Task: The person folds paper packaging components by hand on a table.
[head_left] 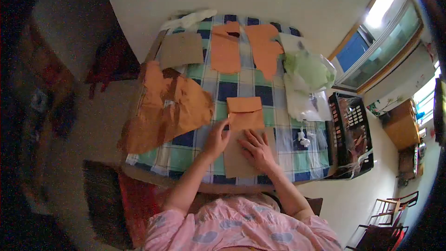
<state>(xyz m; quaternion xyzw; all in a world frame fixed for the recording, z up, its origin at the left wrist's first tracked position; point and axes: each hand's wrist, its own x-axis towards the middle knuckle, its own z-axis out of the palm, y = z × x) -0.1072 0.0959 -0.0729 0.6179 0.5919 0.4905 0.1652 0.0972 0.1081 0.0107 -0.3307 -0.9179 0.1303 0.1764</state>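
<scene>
A folded orange-tan piece (246, 117), with a flap-like band across its top, lies in front of me on a flat brown cardboard-like sheet (237, 162). At the left edge of the folded piece is my left hand (216, 140), turned on its side with its fingers stretched along that edge and the thumb apart. My right hand (256, 150) lies flat with spread fingers, its fingertips at the lower edge of the folded piece and its palm over the brown sheet. Whether the left fingertips grip the edge is too small to make out.
A checked cloth covers the table (223, 86). A large crumpled orange-brown sheet (186, 102) lies left, two irregular orange pieces (225, 51) and a brown rectangle (182, 49) at the back. Clear and greenish plastic (309, 72) lies right, beside a black crate (350, 135).
</scene>
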